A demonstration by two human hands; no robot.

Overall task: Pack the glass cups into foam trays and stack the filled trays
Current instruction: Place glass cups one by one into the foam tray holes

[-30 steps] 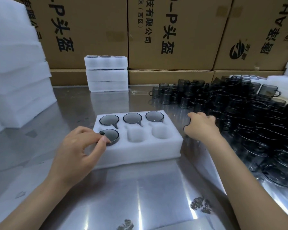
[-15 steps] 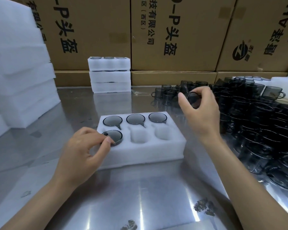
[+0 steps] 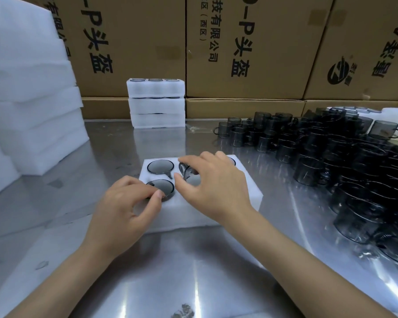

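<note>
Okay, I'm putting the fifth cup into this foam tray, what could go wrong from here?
1. The right hand is lowering a glass cup beside the seated back-middle cup; the two may knock and chip.
2. The left hand pinches the front-left cup; lifting it away carelessly might tip that cup out of the foam tray.
3. The loose cups crowd the right side of the table; a returning arm might sweep some over.
</note>
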